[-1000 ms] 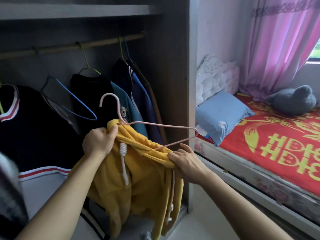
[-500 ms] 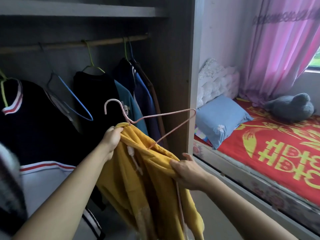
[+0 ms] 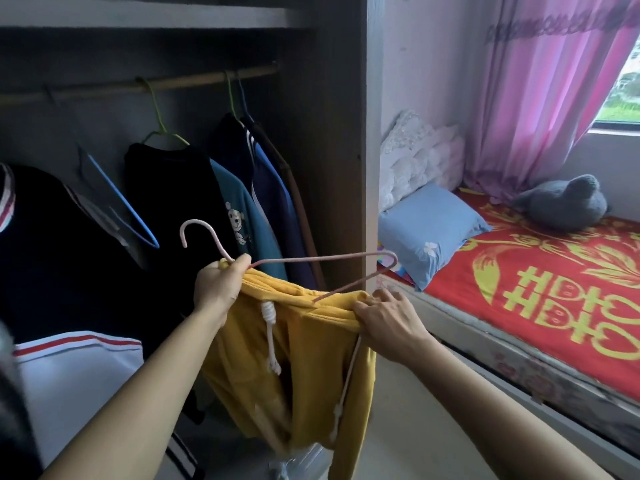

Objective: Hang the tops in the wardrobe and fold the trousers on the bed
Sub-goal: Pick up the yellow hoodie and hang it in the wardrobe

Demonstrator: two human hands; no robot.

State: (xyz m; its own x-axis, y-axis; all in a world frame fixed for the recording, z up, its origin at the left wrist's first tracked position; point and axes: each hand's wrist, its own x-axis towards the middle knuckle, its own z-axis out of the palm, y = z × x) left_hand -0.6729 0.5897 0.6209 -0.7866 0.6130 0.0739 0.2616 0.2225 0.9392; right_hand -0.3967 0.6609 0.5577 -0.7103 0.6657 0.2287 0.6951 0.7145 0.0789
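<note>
The left hand (image 3: pixel 221 285), in the middle of the frame, is closed around the neck of a pink hanger (image 3: pixel 311 259) together with a bunched fold of the yellow top (image 3: pixel 311 358). The hanger's hook curls up and to the left above the knuckles. The right hand (image 3: pixel 391 320), just right of centre, pinches the top's upper edge, with the thumb and fingers curled over the cloth. Between the two hands the edge is pulled into a line. The hanger's right arm sticks out bare above it, and the lower wire runs back down into the cloth near the right hand. The rest of the top hangs loose below the hands in front of the open wardrobe (image 3: pixel 329 133), with two white cords (image 3: pixel 268 317) dangling from it.

Behind the hands, a rail (image 3: pixel 173 85) crosses the upper left of the frame. From it hang a black top (image 3: pixel 173 202), a teal top (image 3: pixel 256 230) and a navy top (image 3: pixel 270 188), all on hangers, and an empty blue hanger (image 3: pixel 121 206) to their left. A dark top with red and white trim (image 3: pixel 52 254) fills the far left.

On the right of the frame is the bed (image 3: pixel 536 289) with a red and yellow cover. A blue pillow (image 3: pixel 426 226) and a grey soft toy (image 3: pixel 564 202) lie on it, below a pink curtain (image 3: pixel 540 98).
</note>
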